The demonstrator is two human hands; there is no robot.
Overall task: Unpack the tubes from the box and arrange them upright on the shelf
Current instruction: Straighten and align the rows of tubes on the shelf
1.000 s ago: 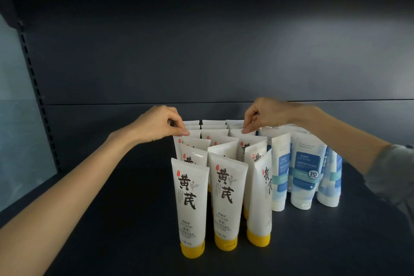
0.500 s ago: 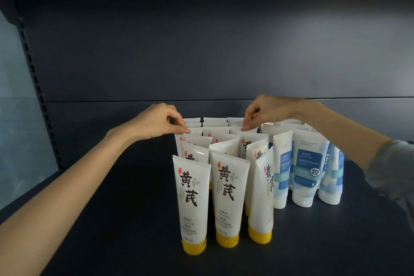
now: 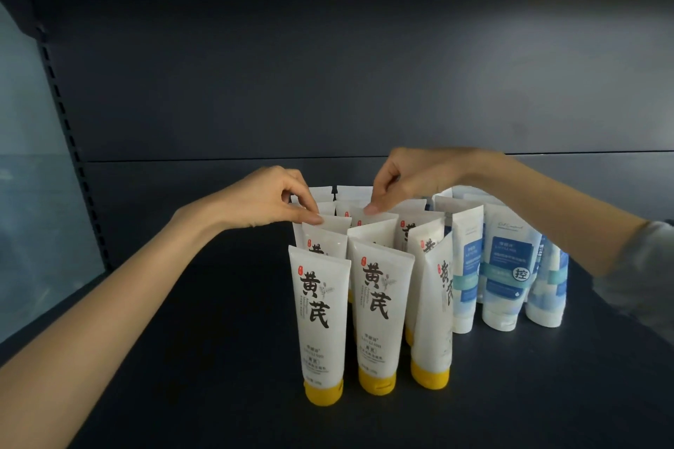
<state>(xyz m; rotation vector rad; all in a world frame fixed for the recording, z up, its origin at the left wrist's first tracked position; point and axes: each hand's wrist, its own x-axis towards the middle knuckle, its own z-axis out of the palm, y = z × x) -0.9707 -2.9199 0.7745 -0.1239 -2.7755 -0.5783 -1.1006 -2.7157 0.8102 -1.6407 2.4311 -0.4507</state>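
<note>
Both hands have been drawn a little closer together since the earlier frames, over the middle of the yellow-capped block, while the front row has kept its place. At the centre of the frame, the left hand is pinched on the crimped top of a tube in the third row or so, thumb and forefinger pressed together on it. The right hand is likewise closed, its grip seemingly on the top edge of a neighbouring tube in the middle column — which tube exactly cannot be told, as the tops overlap.

The yellow-capped tubes are stood cap-down on the dark shelf, packed in three columns, with the blue-labelled tubes touching them at the right of the frame. No box is to be seen.

The risk is judged to lie in the packing. Tubes balanced on narrow caps are easily tipped, and a sideways tug on a pinched top could be passed along a column like dominoes. The front right tube is already turned and leaning against its neighbours — if these are disturbed, it may be sent over. The forearms, stretched low beside the rows, could also brush a tube when withdrawn.
</note>
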